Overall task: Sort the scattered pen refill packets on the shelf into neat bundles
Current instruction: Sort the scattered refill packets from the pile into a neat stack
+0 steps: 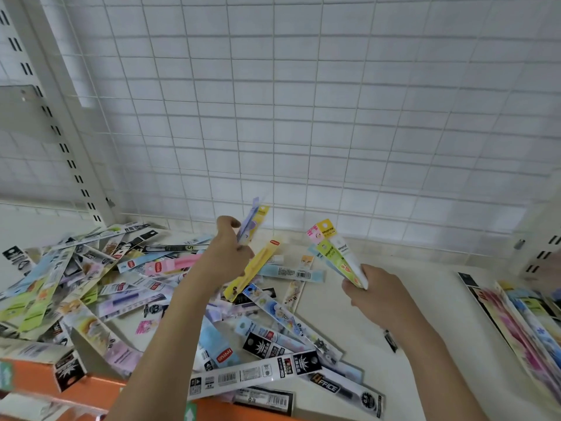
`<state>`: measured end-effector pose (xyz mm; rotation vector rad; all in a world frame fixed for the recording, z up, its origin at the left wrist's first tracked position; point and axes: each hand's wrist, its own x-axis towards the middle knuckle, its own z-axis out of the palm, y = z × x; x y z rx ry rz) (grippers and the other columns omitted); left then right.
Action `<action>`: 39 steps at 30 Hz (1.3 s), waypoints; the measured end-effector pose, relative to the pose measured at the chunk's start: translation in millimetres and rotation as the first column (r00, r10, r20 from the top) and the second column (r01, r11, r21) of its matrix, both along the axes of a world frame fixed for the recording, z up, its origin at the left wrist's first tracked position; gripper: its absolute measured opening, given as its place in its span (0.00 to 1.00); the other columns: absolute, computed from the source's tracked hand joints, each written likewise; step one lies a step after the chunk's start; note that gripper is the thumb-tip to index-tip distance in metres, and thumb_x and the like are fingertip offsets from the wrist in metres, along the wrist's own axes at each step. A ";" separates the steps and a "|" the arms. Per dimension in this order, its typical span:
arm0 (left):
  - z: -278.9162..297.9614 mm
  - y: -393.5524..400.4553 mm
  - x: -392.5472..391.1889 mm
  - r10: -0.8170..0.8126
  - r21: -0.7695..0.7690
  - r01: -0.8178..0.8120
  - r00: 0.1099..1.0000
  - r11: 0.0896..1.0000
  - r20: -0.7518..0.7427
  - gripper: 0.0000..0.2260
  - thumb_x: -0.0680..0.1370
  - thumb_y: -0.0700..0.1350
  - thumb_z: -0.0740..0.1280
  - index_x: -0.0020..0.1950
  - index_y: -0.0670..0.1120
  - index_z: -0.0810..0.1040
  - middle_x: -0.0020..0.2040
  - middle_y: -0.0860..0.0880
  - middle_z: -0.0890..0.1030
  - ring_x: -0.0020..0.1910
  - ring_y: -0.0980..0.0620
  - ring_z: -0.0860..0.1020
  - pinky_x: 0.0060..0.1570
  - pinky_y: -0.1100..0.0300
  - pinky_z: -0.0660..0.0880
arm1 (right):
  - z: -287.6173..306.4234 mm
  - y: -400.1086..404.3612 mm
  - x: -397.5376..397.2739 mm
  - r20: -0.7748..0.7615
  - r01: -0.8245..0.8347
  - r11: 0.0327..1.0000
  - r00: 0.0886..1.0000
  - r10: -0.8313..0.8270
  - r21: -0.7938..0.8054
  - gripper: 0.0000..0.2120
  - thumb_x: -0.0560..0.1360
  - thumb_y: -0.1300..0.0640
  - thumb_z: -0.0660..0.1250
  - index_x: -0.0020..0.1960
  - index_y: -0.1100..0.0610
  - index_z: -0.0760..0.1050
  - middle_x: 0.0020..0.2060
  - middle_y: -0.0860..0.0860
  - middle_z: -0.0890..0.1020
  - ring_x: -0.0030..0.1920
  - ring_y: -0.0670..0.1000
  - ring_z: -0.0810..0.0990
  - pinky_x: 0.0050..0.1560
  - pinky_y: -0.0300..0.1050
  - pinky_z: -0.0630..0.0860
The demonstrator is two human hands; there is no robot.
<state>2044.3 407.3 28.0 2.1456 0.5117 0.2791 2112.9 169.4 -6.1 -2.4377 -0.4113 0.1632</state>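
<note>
Right now the left hand (226, 253) pinches purple packets (249, 223), the right hand (368, 288) grips a small fan of refill packets (335, 253); the loose pile (106, 281) at lower left could probably slide off the shelf edge (97, 387)

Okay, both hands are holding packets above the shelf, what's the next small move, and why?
Probably bring the left hand across and add its purple and yellow refill packets to the fanned green and yellow packet bundle held in the right hand. Both hands already grip packets above the loose heap of mixed packets, so merging frees the left hand to pick more.
</note>
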 end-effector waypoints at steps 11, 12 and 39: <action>-28.5 -7.1 33.5 0.150 0.494 0.061 0.914 0.867 -0.377 0.16 0.72 0.55 0.67 0.46 0.42 0.72 0.32 0.50 0.70 0.38 0.47 0.73 0.35 0.59 0.67 | 1.8 -13.5 7.2 0.028 0.070 0.998 0.997 -0.071 0.005 0.09 0.74 0.51 0.62 0.49 0.56 0.74 0.40 0.53 0.82 0.43 0.55 0.81 0.45 0.51 0.79; -30.2 -7.6 34.2 0.162 0.503 0.050 0.915 0.863 -0.369 0.14 0.73 0.52 0.67 0.45 0.42 0.71 0.32 0.50 0.69 0.38 0.46 0.73 0.36 0.59 0.68 | 1.2 -13.8 7.4 0.027 0.075 0.997 0.997 -0.075 0.009 0.08 0.74 0.51 0.63 0.48 0.55 0.74 0.39 0.53 0.82 0.43 0.55 0.81 0.45 0.51 0.79; 18.0 29.5 -53.0 0.333 -0.126 -0.314 0.926 0.941 0.179 0.12 0.80 0.47 0.59 0.38 0.44 0.67 0.32 0.44 0.70 0.25 0.50 0.73 0.27 0.61 0.69 | 3.0 94.0 21.1 0.123 -0.307 0.896 0.925 0.361 -0.320 0.11 0.74 0.52 0.64 0.54 0.55 0.71 0.51 0.52 0.74 0.50 0.54 0.76 0.41 0.45 0.69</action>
